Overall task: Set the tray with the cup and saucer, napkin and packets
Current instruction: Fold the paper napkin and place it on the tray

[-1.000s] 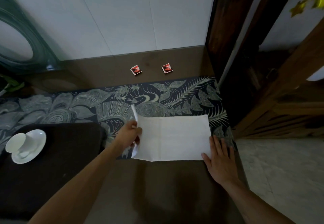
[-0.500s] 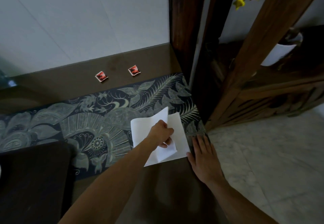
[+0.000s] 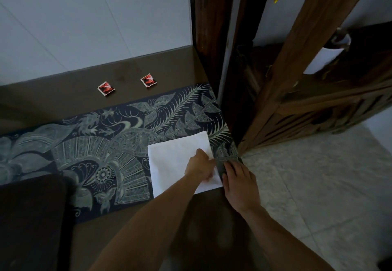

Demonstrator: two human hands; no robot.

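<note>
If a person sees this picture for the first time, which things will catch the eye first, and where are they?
The white napkin stands out most, lying folded on the patterned dark runner near the table's right end, with the left hand pressing on it and the right hand at its right edge. Next come two red packets, bright against the brown table near the wall.

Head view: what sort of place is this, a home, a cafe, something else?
Probably a home or guesthouse interior, not certain. A brown counter against a plain wall carries a batik-patterned runner, a carved wooden frame stands beside it, and the floor is pale stone tile.
</note>
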